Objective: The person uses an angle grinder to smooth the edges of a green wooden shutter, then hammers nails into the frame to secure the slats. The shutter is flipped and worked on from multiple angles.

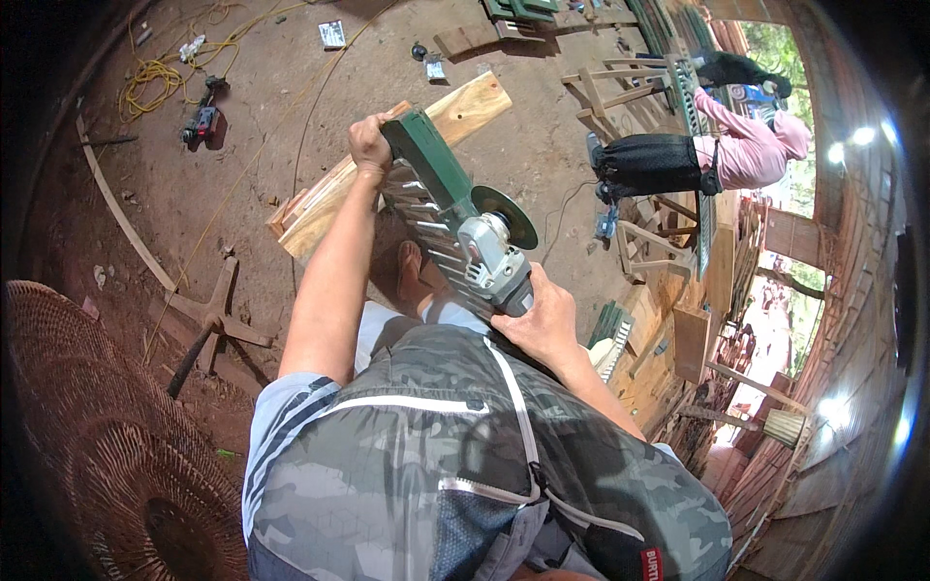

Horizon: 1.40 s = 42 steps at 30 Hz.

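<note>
My left hand (369, 145) is wrapped round the far end of a green metal bar (432, 158) with a row of short pale rods (409, 201) along its side. My right hand (544, 324) grips the rear of a grey angle grinder (487, 254). The grinder's dark disc (510, 217) sits at the near end of the green bar; whether it touches the metal I cannot tell. Under the bar's far end lie wooden planks (327, 203), and another plank (473, 108) reaches out to the right.
A large wicker-like fan (107, 445) stands close on my left, near a star-shaped base (219, 312). A yellow cable (150, 89) and a power tool (201, 118) lie on the dirt floor. A person in pink (751, 153) works at the right by metal frames (630, 95).
</note>
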Available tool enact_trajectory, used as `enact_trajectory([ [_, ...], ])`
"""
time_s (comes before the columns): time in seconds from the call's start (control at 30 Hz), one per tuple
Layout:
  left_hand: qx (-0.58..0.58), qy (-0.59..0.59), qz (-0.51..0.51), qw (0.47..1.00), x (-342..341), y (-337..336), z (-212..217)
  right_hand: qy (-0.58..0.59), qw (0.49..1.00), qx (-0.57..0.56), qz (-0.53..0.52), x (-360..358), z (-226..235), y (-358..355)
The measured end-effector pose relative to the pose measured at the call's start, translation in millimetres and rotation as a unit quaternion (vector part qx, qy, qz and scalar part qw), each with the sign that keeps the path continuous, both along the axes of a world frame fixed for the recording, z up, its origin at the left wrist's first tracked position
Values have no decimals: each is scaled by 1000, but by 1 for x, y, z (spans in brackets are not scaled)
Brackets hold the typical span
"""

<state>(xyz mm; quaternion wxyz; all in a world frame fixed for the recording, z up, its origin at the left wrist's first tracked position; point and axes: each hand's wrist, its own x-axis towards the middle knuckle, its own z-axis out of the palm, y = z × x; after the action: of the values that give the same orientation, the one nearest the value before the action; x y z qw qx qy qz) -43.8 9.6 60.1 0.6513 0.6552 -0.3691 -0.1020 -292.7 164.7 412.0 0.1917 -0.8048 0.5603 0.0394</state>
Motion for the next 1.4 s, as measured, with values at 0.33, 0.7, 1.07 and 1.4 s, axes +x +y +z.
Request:
enact_trajectory([
  [0.33, -34, -168, 51, 984, 3, 4, 8, 18, 1000, 24, 3, 15, 7, -8],
  [0.7, -20, -87, 37, 995, -1, 5, 9, 37, 999, 28, -7, 15, 1, -9],
  [1.07, -24, -127, 61, 990, -3, 6, 15, 19, 999, 49, -10, 12, 2, -13],
  [1.4, -9, -124, 39, 991, -2, 3, 10, 20, 998, 50, -14, 14, 3, -13],
])
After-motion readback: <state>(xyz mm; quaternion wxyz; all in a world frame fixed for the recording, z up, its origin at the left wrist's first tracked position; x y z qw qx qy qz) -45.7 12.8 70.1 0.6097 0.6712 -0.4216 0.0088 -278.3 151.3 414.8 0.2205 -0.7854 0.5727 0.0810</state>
